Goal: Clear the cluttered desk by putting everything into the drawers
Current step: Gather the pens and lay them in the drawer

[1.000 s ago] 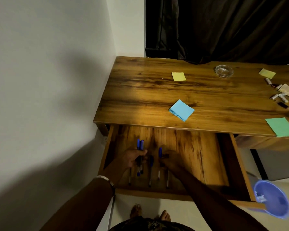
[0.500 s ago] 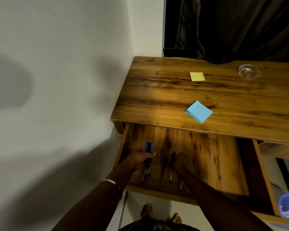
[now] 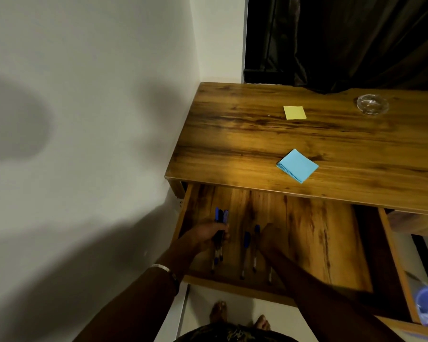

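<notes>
The bench [image 3: 331, 144] fills the right of the frame, its left edge against the wall. Below its front edge the open drawer [image 3: 319, 243] has bare floor at right. Left hand [image 3: 208, 234] grips blue-capped pens [image 3: 221, 215] near the drawer's left wall; right hand [image 3: 272, 236] rests beside two loose pens [image 3: 247, 240], its grasp unclear.

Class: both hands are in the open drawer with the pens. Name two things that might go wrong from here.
The left hand grips several pens at once; one may slip out crooked. The blue paper stack lies near the desk's front edge and might get knocked into the drawer.
</notes>
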Demonstrator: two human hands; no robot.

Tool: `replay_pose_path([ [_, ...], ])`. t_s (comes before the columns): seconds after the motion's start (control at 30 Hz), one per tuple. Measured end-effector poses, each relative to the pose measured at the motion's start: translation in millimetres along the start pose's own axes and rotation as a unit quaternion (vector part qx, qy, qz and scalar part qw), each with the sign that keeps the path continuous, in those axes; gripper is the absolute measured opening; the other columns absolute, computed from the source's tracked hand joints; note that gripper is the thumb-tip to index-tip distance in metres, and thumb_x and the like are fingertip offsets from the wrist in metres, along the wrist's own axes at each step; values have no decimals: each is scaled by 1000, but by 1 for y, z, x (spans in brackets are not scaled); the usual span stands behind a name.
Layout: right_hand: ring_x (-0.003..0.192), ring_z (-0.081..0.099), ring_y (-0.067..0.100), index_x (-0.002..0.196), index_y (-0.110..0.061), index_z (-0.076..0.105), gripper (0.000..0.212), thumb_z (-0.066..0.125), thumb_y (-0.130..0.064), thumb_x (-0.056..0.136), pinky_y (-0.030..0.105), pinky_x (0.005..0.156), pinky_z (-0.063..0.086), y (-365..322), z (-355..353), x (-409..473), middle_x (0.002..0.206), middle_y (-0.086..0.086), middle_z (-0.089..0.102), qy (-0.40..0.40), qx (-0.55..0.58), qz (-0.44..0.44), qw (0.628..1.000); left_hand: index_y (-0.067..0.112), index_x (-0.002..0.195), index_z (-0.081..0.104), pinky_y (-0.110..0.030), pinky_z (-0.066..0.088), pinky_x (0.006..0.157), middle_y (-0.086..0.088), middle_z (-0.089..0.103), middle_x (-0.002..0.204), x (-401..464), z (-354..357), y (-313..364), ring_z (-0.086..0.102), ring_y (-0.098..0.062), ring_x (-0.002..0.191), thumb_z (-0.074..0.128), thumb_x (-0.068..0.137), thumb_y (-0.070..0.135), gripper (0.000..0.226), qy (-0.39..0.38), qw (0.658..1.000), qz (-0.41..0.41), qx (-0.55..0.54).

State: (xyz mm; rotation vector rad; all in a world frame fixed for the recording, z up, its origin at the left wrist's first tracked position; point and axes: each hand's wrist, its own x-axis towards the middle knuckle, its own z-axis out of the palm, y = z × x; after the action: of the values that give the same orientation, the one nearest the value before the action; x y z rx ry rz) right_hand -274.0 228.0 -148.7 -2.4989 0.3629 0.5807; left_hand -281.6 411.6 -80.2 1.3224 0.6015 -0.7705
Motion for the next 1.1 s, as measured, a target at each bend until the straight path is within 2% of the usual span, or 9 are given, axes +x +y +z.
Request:
replay_pose_path([
  [0.13,91,67,27,96,-3,69,29,62,-31,91,43,84,54,-25,-10,-1,96,13,69,26,228,-25,973,4,88,59,-27,52,63,-9,61,80,9,2,1,60,-18,72,47,96,5,15,22,1000,-14,-5],
  [0.23,64,65,12,84,-13,69,23,62,-34,92,22,55,53,-50,-19,-11,75,2,68,-126,285,-20,950,-5,113,60,-38,52,82,-23,63,112,11,4,0,63,-30,93,52,93,0,22,38,999,2,22],
  [0.33,55,64,7,74,-18,65,17,65,-24,91,21,53,50,-61,-15,-10,70,1,66,-137,295,-25,945,-10,127,52,-38,51,85,-26,57,124,9,2,0,59,-35,101,52,92,-3,35,30,999,25,30],
  [0.47,60,63,9,89,-7,71,11,70,-17,86,17,48,48,-65,-7,-7,71,1,66,-149,276,-38,949,-12,125,51,-22,54,67,-23,60,111,3,-9,-3,61,-20,82,52,92,-3,34,30,996,62,59],
  [0.6,74,69,24,70,-9,68,14,70,-15,83,38,71,60,-66,1,-3,75,11,69,-73,244,-11,967,-14,123,51,-25,56,65,-13,64,92,-3,-22,-6,64,-19,77,54,91,-3,34,46,995,86,37],
  [0.7,83,70,32,82,-2,68,17,72,-19,83,38,72,57,-59,10,3,89,19,70,-45,194,15,980,-13,121,53,-27,58,62,-12,63,89,-4,-30,-7,63,-22,77,57,90,-3,33,69,995,66,41],
  [0.87,100,65,37,115,11,60,43,68,-22,87,38,83,52,-31,53,38,107,25,66,-79,146,27,986,-13,102,63,-21,54,57,-9,62,79,-5,-32,-4,61,-16,67,63,87,0,20,128,986,55,94],
  [0.97,88,62,34,123,16,51,83,56,-53,78,35,85,47,-17,77,58,95,24,63,-86,149,-6,985,-13,100,63,-24,58,64,-5,61,74,-6,-37,-5,61,-12,64,63,87,0,19,126,984,69,104],
  [1.1,91,59,31,110,9,62,42,56,-28,91,33,86,46,-49,40,19,88,15,61,-79,80,-37,993,-5,88,67,-16,52,53,-4,63,74,-9,-43,-5,63,-9,61,64,87,2,8,114,984,74,112],
])
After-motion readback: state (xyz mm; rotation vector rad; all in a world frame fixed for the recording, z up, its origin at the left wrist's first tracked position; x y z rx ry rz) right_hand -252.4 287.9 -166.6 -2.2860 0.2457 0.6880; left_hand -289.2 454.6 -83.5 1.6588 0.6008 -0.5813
